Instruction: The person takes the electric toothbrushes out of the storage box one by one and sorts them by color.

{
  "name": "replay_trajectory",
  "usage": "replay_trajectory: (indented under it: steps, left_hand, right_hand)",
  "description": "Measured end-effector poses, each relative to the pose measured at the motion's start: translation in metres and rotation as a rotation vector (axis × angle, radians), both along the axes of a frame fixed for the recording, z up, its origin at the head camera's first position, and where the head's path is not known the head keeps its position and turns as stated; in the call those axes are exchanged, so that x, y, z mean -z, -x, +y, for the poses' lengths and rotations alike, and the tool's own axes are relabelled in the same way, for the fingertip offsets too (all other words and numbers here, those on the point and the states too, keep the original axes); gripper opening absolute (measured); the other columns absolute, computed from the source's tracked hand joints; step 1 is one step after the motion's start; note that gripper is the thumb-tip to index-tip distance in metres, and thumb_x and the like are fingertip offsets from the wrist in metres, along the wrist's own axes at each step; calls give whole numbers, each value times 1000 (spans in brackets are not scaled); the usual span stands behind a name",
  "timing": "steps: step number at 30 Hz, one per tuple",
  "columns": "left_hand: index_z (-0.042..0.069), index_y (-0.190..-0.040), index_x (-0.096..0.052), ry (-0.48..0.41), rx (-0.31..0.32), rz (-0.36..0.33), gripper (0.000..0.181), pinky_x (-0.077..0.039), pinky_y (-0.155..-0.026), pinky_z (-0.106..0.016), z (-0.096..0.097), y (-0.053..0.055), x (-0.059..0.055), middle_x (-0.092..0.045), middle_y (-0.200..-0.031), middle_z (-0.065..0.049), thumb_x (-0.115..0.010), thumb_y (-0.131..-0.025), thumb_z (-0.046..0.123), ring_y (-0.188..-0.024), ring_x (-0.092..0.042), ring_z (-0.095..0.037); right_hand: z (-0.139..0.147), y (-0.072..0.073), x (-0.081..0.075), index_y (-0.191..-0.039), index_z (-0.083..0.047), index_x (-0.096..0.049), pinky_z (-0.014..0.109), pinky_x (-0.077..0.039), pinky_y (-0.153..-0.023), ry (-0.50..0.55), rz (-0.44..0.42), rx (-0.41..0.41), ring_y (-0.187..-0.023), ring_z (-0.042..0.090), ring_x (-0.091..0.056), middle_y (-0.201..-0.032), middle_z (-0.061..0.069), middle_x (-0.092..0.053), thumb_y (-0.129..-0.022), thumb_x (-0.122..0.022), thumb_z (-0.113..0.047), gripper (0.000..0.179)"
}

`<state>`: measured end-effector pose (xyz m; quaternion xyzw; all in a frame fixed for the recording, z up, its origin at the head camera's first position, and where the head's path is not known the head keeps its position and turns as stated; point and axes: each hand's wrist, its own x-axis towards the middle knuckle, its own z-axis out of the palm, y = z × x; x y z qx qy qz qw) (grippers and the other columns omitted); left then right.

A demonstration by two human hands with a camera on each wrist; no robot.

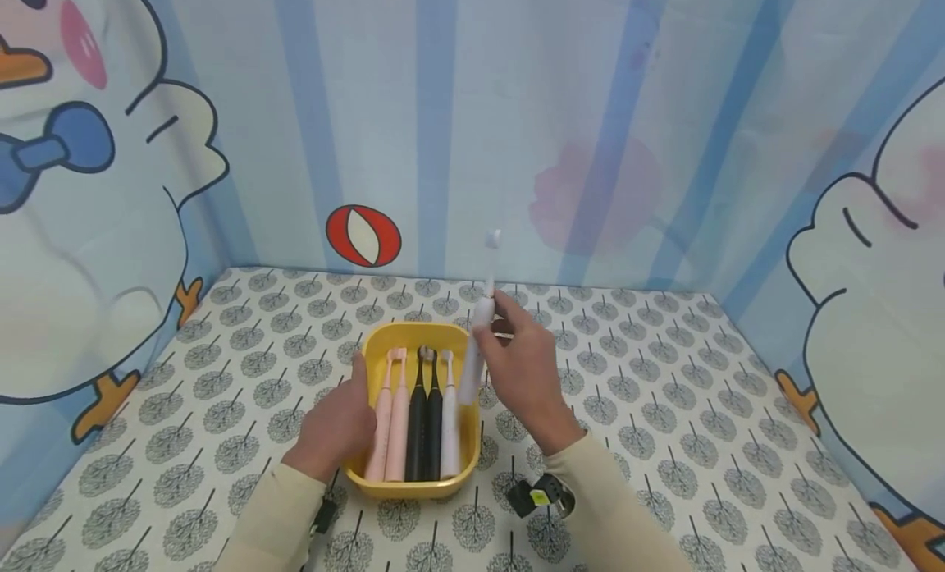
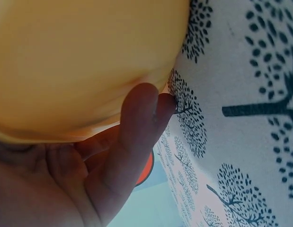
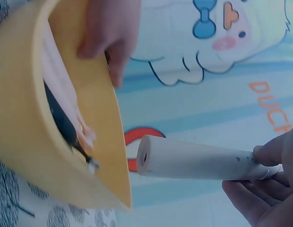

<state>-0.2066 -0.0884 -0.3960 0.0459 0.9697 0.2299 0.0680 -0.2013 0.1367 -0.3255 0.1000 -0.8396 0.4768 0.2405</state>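
Observation:
A yellow plastic bin (image 1: 402, 491) stands on the patterned tablecloth. My left hand (image 1: 338, 423) grips its left wall, the thumb at the rim and fingers (image 2: 141, 113) against the outside. Between thumb and fingertips, my right hand (image 1: 527, 371) pinches a white electric toothbrush (image 3: 193, 160) near the top of its handle. That brush is upright, slightly tilted, its head up and its handle's base over the bin's right side. Lying side by side in the bin are two pink electric toothbrushes (image 1: 396, 437), two black ones (image 1: 417, 432) and another white one (image 1: 450, 441).
A white tablecloth (image 1: 258, 416) with grey tree prints covers the table around the bin. Behind it hangs a blue-striped curtain (image 1: 487, 129) with cartoon ducks, which also runs along both sides.

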Motion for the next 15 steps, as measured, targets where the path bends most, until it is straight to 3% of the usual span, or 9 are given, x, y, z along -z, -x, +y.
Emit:
replay_trajectory:
  steps: [7,15]
  left_hand:
    - [-5,-152,1,16,22,40,75,-48,-60,-37,-1,0,-2,-60,-113,-22,-44,-93,5,-71,-56,-22]
    - [-4,-153,1,15,6,19,75,-46,-58,-35,-1,0,-1,-60,-113,-21,-44,-94,5,-70,-55,-22]
  right_hand:
    - [23,7,3,-137,-6,-54,23,-53,-78,8,22,90,-99,17,-65,-124,10,-62,-94,-63,-11,45]
    - [35,16,16,-139,-6,-52,24,-53,-80,12,11,120,-102,19,-64,-124,10,-62,-92,-64,-5,48]
